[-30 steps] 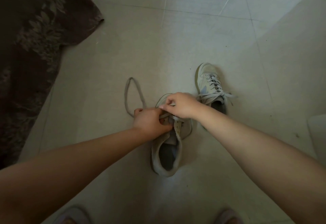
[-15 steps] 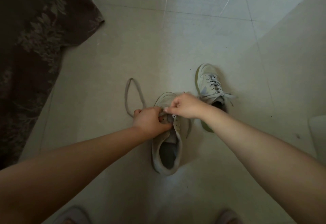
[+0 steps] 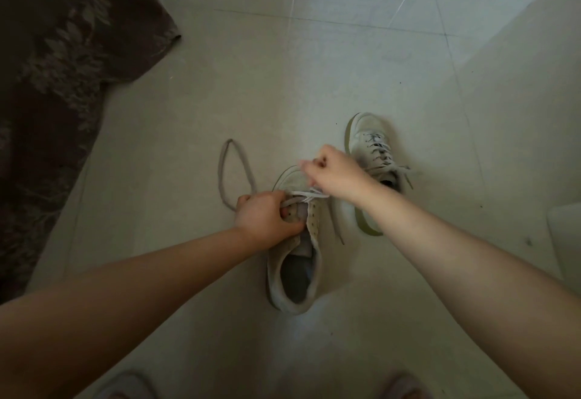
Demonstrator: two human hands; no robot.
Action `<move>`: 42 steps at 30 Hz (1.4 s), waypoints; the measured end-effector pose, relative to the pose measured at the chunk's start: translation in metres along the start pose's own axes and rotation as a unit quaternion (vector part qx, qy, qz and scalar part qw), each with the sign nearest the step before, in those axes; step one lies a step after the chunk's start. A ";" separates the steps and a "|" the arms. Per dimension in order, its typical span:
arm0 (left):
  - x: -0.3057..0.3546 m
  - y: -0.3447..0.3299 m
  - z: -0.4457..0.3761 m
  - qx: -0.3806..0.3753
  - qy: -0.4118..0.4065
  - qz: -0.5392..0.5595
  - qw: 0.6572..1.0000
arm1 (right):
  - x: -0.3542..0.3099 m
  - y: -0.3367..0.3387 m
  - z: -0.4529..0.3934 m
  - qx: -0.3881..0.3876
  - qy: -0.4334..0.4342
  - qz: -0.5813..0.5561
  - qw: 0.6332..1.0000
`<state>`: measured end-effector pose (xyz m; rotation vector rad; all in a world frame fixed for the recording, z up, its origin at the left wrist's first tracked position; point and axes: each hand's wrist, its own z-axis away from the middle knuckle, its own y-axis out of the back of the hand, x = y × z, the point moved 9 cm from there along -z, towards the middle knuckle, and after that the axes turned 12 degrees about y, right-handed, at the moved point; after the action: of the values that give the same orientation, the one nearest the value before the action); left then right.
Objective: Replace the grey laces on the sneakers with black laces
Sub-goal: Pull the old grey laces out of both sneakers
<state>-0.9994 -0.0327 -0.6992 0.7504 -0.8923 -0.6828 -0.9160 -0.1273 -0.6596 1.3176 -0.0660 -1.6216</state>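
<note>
Here, sneaker (image 3: pixel 294 272) sits mid-floor (image 3: pixel 377 68), rug edge (image 3: pixel 125 62) well apart.

Pale tiled floor (image 3: pixel 220 84) with thin grout lines, near sneaker (image 3: pixel 292 272) lying on it with its opening up, second laced sneaker (image 3: pixel 371 144) just beside it farther right, grey lace (image 3: pixel 231 159) looping over the tiles, dark leaf-patterned rug (image 3: pixel 63 68) at left

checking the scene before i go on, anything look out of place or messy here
Only the expected mess: a loose grey lace trails in a loop on the tiled floor, left of the near sneaker. The far sneaker sits askew, tilted on its side. No damage shows.
</note>
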 end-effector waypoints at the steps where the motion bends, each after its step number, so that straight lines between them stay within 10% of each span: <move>1: 0.000 0.000 0.001 -0.001 -0.004 0.001 1.000 | -0.001 -0.010 0.001 -0.038 0.027 0.070 0.996; 8: 0.002 0.000 0.002 -0.010 -0.009 -0.005 1.000 | -0.020 -0.034 -0.001 -0.100 0.145 0.350 0.920; 12: -0.001 -0.001 0.001 -0.020 0.000 0.000 1.000 | -0.024 -0.007 -0.005 -0.013 0.081 -0.048 0.995; 16: -0.001 -0.003 -0.001 -0.025 0.007 0.000 1.000 | -0.020 0.016 -0.005 0.064 -0.004 -0.417 0.907; 20: 0.002 -0.001 0.000 -0.015 -0.001 0.003 1.000 | -0.012 0.001 -0.002 -0.010 0.027 0.001 1.000; 27: 0.001 -0.004 0.000 -0.024 0.003 -0.008 1.000 | -0.015 -0.039 0.002 -0.138 0.133 0.330 0.924; 31: 0.000 -0.005 0.003 -0.042 0.000 0.012 0.999 | -0.024 -0.014 -0.004 -0.071 0.084 -0.051 0.993; 36: 0.000 -0.005 0.001 -0.038 0.008 0.009 0.999 | -0.006 0.021 -0.006 0.063 -0.018 -0.392 0.918; 39: 0.000 -0.007 0.000 -0.031 0.004 0.007 0.999 | 0.005 0.007 0.002 0.004 -0.023 -0.116 0.993; 42: 0.002 -0.009 0.001 -0.044 -0.006 0.005 0.999 | -0.001 -0.021 0.007 -0.097 0.060 0.148 0.982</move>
<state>-1.0018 -0.0399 -0.7052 0.6627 -0.8713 -0.7141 -0.9348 -0.1195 -0.6686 1.1908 -0.0288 -1.2614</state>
